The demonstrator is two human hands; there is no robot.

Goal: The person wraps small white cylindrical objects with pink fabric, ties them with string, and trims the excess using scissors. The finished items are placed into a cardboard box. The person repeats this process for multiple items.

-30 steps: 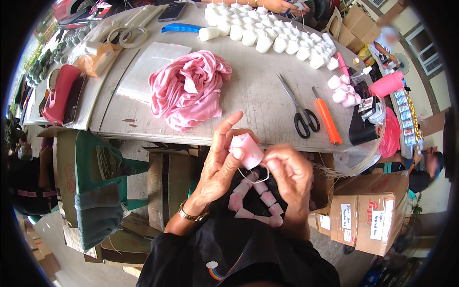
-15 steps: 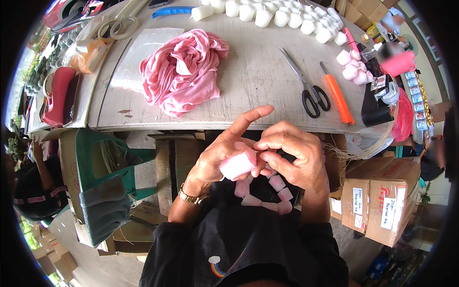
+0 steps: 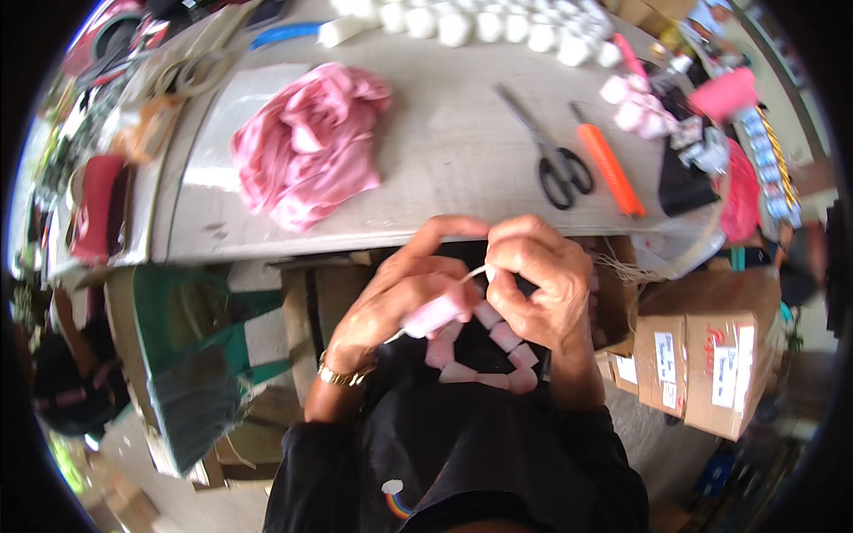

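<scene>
One grey surface is topped by one pink cloth. In front of its near edge, by the fingers of the left hand and right hand, one pink piece and one pale cord are respectively grasped.

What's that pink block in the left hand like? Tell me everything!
The pink block is short, chunky and waxy-looking, though blurry. It lies tilted in the left hand, which partly covers it, near the table. A pale string runs from its upper right to the right hand, and a bit of string shows at its lower left.
</scene>
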